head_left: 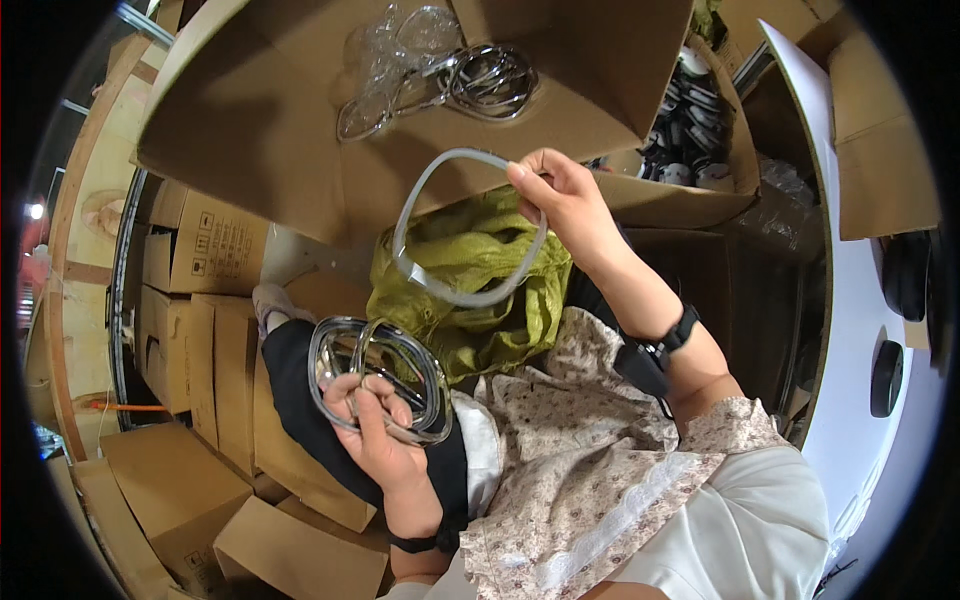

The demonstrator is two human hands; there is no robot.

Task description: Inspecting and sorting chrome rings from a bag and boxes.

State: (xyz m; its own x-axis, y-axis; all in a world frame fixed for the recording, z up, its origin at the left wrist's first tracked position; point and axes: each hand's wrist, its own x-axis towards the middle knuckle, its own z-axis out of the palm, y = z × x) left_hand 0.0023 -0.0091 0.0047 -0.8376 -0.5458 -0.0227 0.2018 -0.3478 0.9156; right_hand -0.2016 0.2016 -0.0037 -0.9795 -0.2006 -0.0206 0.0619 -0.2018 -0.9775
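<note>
Head view, right hand (560, 200) pinching one clear ring (468, 228), left hand (375, 425) gripping several rings (380, 375)

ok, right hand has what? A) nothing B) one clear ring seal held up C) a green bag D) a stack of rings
B: the right hand pinches a single clear ring seal by its upper edge, raised above the green bag; the bundle of rings is in the left hand.

Both hands (375, 425) (560, 195) raised, fingers curled.
</note>
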